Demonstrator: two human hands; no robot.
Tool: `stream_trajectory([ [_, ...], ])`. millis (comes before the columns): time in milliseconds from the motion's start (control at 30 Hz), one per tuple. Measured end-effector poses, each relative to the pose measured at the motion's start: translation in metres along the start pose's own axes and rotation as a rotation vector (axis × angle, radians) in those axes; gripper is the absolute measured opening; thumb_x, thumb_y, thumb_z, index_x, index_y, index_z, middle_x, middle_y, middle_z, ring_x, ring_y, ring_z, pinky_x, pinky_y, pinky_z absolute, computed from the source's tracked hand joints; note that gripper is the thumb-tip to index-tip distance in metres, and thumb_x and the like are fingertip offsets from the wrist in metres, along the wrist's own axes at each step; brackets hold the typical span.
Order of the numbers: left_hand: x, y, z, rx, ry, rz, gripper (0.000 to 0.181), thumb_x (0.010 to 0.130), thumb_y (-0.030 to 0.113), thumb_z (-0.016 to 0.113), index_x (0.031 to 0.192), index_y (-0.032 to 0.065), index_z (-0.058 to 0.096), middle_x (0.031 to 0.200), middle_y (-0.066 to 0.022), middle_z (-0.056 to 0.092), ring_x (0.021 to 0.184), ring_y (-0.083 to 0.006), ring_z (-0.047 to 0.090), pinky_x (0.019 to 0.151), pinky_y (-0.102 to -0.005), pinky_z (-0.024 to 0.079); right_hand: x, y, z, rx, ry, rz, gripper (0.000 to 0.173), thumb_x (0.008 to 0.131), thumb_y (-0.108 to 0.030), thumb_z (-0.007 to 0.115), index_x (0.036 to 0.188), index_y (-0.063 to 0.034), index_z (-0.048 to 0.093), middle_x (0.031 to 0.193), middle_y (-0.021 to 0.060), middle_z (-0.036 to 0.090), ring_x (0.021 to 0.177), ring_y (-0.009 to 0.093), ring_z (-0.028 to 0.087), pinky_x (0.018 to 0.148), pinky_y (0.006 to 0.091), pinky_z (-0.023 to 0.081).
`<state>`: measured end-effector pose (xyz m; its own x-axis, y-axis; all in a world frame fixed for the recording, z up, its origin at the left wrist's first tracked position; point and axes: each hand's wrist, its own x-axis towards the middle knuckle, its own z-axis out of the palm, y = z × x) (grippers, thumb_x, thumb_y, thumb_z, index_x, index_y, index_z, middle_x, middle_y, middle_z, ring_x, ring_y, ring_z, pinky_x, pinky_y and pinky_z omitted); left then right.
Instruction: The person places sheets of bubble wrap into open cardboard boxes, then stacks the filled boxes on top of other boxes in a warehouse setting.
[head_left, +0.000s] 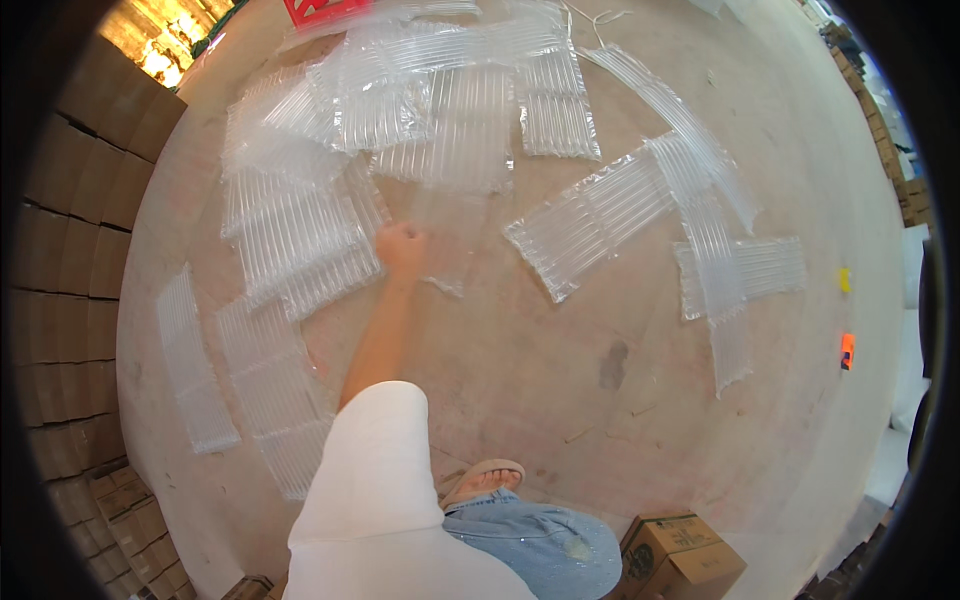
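Note:
My left hand (402, 244) reaches forward over the floor, closed around the edge of a thin clear plastic air-column sheet (450, 240), which looks blurred. Left of the hand lies a pile of inflated air-column packaging sheets (307, 232), and more of them (465, 127) overlap farther forward. To the right, another inflated sheet (600, 214) lies slantwise, close to a long narrow strip (705, 247). Two narrower sheets lie at the left, one (196, 367) apart from the other (270, 397). My right hand is out of view.
Stacked cardboard cartons (67, 255) line the left side. A printed cardboard box (679, 555) stands by my leg at the lower right. A red plastic crate (322, 10) is at the top. An orange object (847, 352) and a yellow one (844, 280) lie at the right.

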<state>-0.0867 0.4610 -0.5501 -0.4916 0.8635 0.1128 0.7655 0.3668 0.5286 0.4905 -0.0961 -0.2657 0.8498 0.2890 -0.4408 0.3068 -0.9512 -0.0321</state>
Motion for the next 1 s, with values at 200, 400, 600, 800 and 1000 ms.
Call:
stream_trajectory([
  [200,0.009,-0.038,0.008,0.473,-0.138,-0.053,0.028,0.069,0.030,0.063,0.081,0.0047,0.068,0.104,-0.0167,0.056,0.098,-0.0341,0.049,0.085,-0.0416,0.042,0.065,0.087,0.017,0.013,0.008,-0.046,0.034,0.078,-0.012,0.064,0.102,0.0104,0.057,0.081,0.0136,0.062,0.065,0.023,0.056,0.054,0.0345,0.048],
  [400,-0.131,0.011,-0.013,0.336,-0.359,0.311,0.024,0.066,0.021,0.069,0.083,0.0041,0.067,0.112,-0.0167,0.048,0.105,-0.0367,0.044,0.085,-0.0457,0.040,0.058,0.076,0.036,0.189,0.036,-0.205,0.036,0.079,-0.009,0.061,0.109,0.0092,0.053,0.084,0.0137,0.061,0.064,0.024,0.055,0.055,0.0334,0.046],
  [600,-0.253,0.003,-0.063,0.052,-0.686,0.550,0.018,0.061,0.019,0.065,0.071,0.0041,0.061,0.106,-0.0148,0.055,0.101,-0.0338,0.048,0.084,-0.0442,0.040,0.014,0.004,0.017,0.195,0.021,-0.239,0.035,0.080,-0.012,0.060,0.106,0.0102,0.055,0.092,0.0180,0.061,0.077,0.027,0.057,0.066,0.0375,0.047],
  [800,-0.254,-0.013,-0.159,-0.407,-0.587,0.374,0.012,0.066,0.014,0.065,0.068,0.0054,0.057,0.100,-0.0137,0.059,0.101,-0.0329,0.051,0.092,-0.0396,0.037,0.044,0.072,0.041,0.575,-0.012,-0.169,0.034,0.079,-0.013,0.057,0.109,0.0031,0.051,0.089,0.0146,0.057,0.079,0.027,0.057,0.068,0.0399,0.046],
  [1000,-0.189,-0.169,-0.174,-0.133,-0.124,-0.021,0.019,0.069,0.019,0.064,0.081,0.0045,0.066,0.116,-0.0165,0.054,0.110,-0.0323,0.046,0.097,-0.0403,0.031,0.034,0.053,0.045,0.709,-0.039,-0.314,0.023,0.079,-0.011,0.057,0.094,0.0059,0.055,0.080,0.0095,0.058,0.070,0.017,0.053,0.064,0.0321,0.044],
])
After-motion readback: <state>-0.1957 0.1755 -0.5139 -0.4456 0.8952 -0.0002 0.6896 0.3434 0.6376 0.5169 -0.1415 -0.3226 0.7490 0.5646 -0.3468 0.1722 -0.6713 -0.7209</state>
